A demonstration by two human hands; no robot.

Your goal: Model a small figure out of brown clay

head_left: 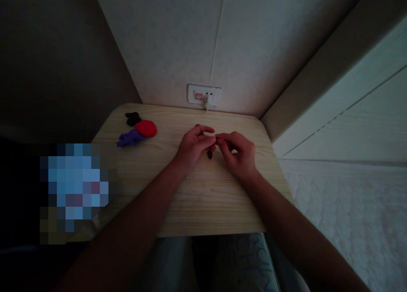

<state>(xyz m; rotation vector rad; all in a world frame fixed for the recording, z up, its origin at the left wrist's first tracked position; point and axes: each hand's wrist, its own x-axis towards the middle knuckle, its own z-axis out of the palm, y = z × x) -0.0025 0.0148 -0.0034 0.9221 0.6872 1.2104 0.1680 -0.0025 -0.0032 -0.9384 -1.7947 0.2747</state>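
Note:
My left hand (192, 147) is over the middle of the table, its thumb and fingers closed around a small red and dark brown piece (210, 152) that looks like modelling clay. Much of this piece is hidden by the fingers, and its brown end points down toward me. From the other side, my right hand (239, 153) pinches with thumb and forefinger at the same spot, its fingertips touching those of the left. What lies inside that pinch is too small and dark to make out.
At the table's back left lie a flat red lump (146, 128), a crumpled purple lump (131, 137) and black lumps (133, 119). A blurred-out bluish patch (78, 181) covers the left edge. A socket with a plug (205, 96) is on the wall behind the wooden table (203, 207).

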